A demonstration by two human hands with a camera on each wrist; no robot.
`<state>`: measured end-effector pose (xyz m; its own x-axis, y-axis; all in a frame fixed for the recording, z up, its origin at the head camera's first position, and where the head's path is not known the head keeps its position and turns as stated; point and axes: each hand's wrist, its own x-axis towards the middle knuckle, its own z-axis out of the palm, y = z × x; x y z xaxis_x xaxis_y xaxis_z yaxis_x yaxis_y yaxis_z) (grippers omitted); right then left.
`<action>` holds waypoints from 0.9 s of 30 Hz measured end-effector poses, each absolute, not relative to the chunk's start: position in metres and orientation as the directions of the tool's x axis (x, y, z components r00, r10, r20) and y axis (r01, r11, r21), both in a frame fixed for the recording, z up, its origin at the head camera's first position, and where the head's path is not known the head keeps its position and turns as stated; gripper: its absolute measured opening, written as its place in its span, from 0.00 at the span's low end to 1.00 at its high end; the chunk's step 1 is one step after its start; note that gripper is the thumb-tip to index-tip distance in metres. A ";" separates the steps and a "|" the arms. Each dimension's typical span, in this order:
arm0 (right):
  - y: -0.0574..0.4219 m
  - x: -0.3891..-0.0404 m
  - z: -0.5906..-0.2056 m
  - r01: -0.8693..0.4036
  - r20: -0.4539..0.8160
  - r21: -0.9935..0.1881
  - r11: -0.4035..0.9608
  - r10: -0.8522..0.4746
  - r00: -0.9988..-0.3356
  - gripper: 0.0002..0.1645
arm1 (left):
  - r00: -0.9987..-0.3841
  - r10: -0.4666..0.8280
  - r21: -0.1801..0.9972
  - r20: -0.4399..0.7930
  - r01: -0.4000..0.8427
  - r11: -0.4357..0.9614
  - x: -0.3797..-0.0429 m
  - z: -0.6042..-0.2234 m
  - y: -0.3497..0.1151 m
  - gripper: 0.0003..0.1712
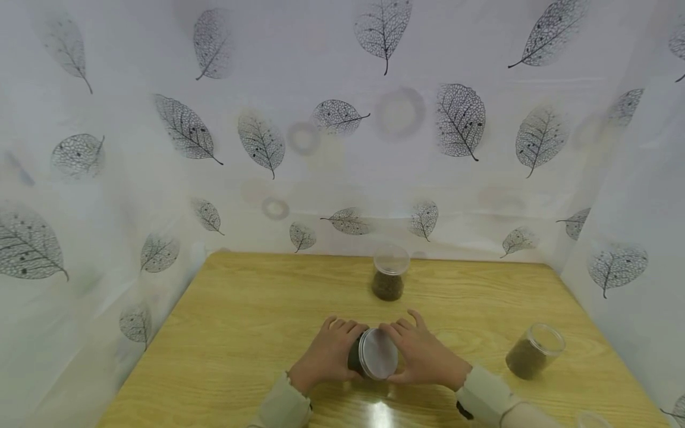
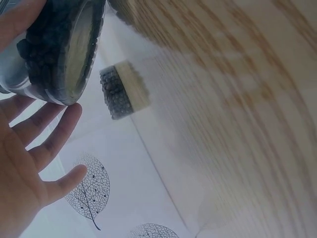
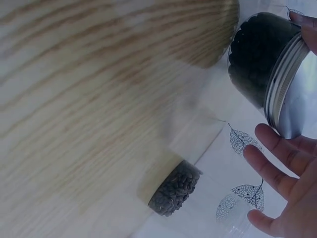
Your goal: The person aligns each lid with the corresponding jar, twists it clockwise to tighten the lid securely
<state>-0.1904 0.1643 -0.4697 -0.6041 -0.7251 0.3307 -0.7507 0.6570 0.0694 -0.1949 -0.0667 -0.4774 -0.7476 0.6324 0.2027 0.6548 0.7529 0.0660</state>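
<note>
Silver lid gripped by R hand, dark-filled clear jar by L hand, tilted over wood-grain table. Prob. lid-twisting step, on or off can't tell; next move prob. needs L steady, R turning.

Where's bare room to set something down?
Largest: yellow wood-grain table, from left edge to left hand. Also the far right, between the rear clear cylindrical dark-filled jar and the similar jar at right. Crowded: near centre, where the left hand and right hand hold the silver-lidded clear cylindrical jar.
</note>
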 end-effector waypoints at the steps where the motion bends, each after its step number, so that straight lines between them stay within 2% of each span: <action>1: 0.164 -0.190 -0.471 -0.745 0.336 0.072 0.663 -0.719 -0.608 0.56 | -0.746 0.633 0.066 0.206 0.656 0.752 -0.195 -0.477 -0.067 0.53; 14: 0.163 -0.182 -0.484 -0.674 0.375 0.030 0.738 -0.633 -0.677 0.55 | -0.732 0.640 0.064 0.233 0.668 0.741 -0.195 -0.479 -0.066 0.53; 27: 0.159 -0.173 -0.482 -0.607 0.328 -0.068 0.792 -0.557 -0.763 0.51 | -0.718 0.647 0.053 0.257 0.679 0.732 -0.198 -0.482 -0.065 0.54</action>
